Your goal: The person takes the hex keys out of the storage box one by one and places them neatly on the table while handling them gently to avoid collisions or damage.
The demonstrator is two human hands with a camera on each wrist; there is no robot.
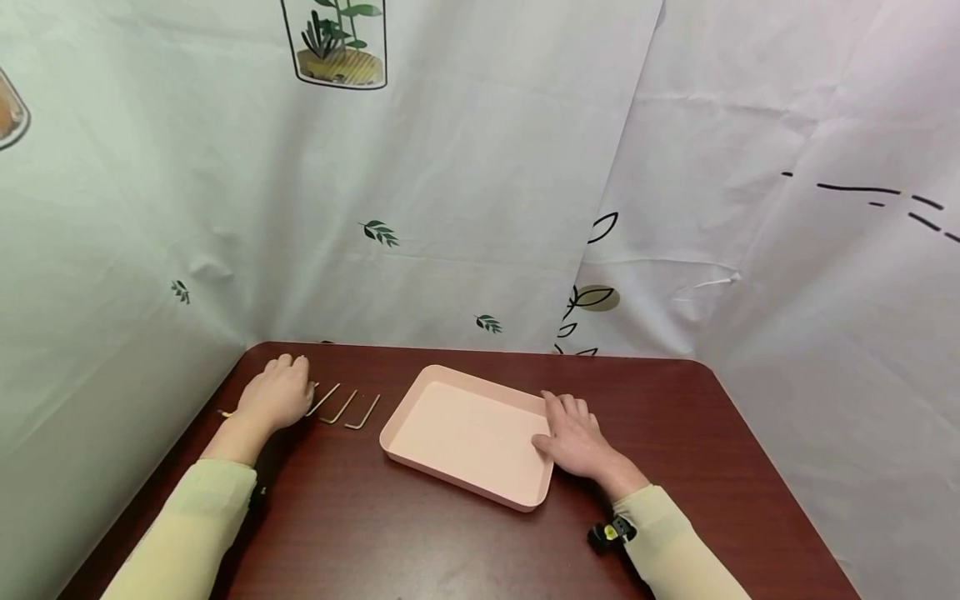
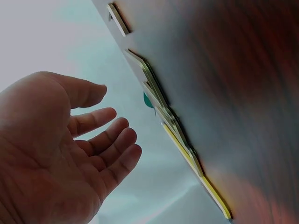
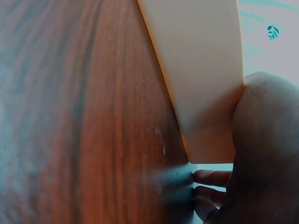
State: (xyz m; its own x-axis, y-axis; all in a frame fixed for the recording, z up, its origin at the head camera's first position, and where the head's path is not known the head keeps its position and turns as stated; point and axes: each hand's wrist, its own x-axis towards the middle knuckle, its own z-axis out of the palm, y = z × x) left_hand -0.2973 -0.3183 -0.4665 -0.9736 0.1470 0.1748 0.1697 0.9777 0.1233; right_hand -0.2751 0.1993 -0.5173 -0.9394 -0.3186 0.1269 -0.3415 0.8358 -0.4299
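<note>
My left hand [image 1: 276, 393] hangs over the left side of the table, its fingers loosely bent and nothing in its palm [image 2: 56, 144]. Several L-shaped hex keys [image 1: 363, 414] lie in a row beside and under it; the hand hides part of the row in the head view. One long yellow key [image 2: 216, 196] shows among them in the left wrist view. At the middle of the table is a shallow pink tray [image 1: 465, 433], set at a slant. My right hand [image 1: 577, 437] grips its right end, thumb over the rim and fingers outside.
The dark red wooden table [image 1: 360, 525] has rounded far corners. A white printed cloth [image 1: 480, 183] hangs close behind it and along both sides.
</note>
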